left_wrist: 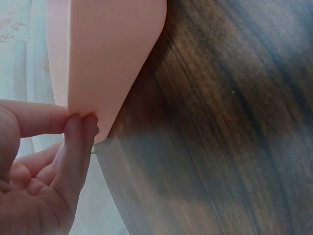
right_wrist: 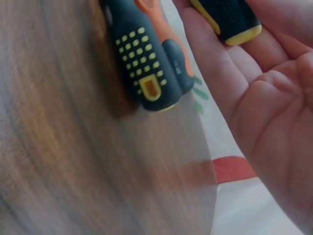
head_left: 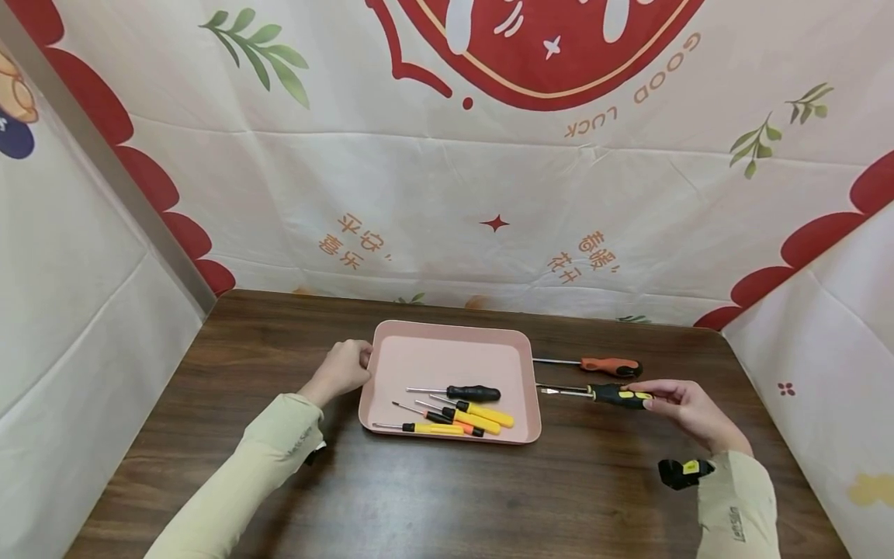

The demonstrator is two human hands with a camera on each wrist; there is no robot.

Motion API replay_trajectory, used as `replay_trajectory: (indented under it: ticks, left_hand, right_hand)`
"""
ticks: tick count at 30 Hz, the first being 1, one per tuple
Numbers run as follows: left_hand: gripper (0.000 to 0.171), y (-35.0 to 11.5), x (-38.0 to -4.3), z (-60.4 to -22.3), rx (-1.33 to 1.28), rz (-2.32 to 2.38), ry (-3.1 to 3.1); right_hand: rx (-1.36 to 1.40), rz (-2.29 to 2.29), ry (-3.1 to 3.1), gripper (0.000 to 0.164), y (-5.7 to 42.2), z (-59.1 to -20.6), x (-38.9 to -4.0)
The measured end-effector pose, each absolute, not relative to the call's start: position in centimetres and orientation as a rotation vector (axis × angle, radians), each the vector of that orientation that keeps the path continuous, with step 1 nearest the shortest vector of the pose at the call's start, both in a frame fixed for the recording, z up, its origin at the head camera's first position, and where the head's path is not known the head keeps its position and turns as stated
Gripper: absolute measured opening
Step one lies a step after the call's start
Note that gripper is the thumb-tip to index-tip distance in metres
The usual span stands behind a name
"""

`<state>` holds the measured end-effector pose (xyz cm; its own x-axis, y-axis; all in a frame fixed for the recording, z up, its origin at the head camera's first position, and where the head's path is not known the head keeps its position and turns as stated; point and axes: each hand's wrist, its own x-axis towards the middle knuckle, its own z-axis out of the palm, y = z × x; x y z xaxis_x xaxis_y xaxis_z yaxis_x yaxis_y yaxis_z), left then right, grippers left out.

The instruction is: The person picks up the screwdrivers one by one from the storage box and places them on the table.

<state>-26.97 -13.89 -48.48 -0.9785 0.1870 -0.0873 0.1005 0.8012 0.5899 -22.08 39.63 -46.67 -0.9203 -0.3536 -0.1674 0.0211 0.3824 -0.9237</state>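
Observation:
My left hand pinches the left rim of a pink tray; the left wrist view shows thumb and fingers gripping the tray wall. Right of the tray, my right hand holds a black-and-yellow screwdriver by its handle end, the shaft pointing left toward the tray. In the right wrist view, a dotted black-and-yellow handle lies on the table beside an orange-and-black one, below the held handle. Farther back lies the orange-and-black screwdriver, its shaft reaching the tray's right side.
Inside the tray lie a black screwdriver and several smaller ones with yellow or orange handles, such as a yellow one near the front rim. The brown wooden table ends at a printed cloth backdrop, with cloth on both sides.

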Motion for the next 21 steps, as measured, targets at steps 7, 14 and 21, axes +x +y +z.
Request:
replay_trajectory:
  ticks: [7, 14, 21]
  left_hand:
    - [0.036, -13.7, -27.0, -48.3, 0.224, 0.908, 2.842]
    - [0.038, -13.3, -27.0, -48.1, 0.230, 0.894, 2.839]
    - [0.033, -13.5, -26.8, -48.6, 0.256, 0.968, 2.886]
  right_hand:
    - [-0.315, -1.600, 2.228, 0.029, 40.3, -47.6, -22.0]
    - [-0.402, -1.625, 2.187, 0.029, 40.4, -48.6, -22.0]
    - [-0.435, -1.650, 2.178, 0.028, 40.3, -49.4, -21.9]
